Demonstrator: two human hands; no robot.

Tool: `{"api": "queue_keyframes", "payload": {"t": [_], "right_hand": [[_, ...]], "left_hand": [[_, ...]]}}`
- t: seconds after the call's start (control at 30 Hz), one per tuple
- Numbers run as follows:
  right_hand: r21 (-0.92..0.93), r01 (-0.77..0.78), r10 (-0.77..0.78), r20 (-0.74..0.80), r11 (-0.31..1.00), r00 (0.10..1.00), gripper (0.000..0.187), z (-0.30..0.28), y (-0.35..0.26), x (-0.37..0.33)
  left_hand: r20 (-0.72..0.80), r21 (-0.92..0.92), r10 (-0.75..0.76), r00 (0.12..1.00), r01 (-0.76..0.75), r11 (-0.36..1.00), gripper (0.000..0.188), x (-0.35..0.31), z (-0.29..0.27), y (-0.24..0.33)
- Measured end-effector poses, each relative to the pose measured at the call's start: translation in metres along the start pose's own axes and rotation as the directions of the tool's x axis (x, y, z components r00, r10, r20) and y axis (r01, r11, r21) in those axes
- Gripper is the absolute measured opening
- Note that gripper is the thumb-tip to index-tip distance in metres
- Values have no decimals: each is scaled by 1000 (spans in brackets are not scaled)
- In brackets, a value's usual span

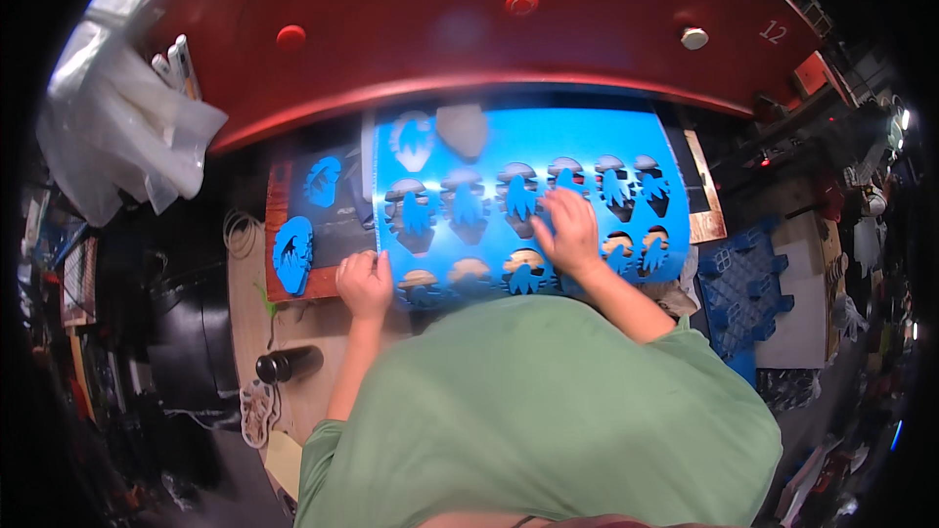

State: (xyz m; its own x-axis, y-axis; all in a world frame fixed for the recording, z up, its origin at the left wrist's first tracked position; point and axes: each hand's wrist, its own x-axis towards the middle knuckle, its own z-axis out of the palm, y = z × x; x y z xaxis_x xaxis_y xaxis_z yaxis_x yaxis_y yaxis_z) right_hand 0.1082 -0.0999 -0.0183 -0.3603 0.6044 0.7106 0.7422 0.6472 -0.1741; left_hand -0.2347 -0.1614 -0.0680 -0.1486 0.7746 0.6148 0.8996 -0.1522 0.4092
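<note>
A wide blue sheet [587, 132] with rows of cut-out openings lies in front of me and curves down toward my body. Blue leaf-like tongues show inside the openings. At the sheet's near left edge, my left hand [365, 286] has its fingers closed on the border. My right hand [570, 232] rests over the middle of the sheet beside an opening, thumb and fingers apart. A blurred grey rounded shape [462, 130] shows near the sheet's far edge; I cannot tell what it is. Left of the sheet are a blue cut piece [322, 181] and another blue cut piece [293, 255].
A red machine beam [411, 10] with knobs spans the far side. Clear plastic bags [132, 127] hang at left. Lower left are a black bottle [289, 364] and a sandal [257, 413]. A blue plastic pallet [740, 288] stands at right.
</note>
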Motion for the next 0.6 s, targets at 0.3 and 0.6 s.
{"api": "queue_keyframes", "payload": {"t": [0.3,0.6], "right_hand": [[-121,-556,482,-370,822,794,39,-136,273,137],[103,-507,497,106,856,861,28,-103,126,51]], "left_hand": [[-63,46,-99,993,102,994,20,11,17,13],[-50,60,-109,993,112,992,21,16,20,11]]}}
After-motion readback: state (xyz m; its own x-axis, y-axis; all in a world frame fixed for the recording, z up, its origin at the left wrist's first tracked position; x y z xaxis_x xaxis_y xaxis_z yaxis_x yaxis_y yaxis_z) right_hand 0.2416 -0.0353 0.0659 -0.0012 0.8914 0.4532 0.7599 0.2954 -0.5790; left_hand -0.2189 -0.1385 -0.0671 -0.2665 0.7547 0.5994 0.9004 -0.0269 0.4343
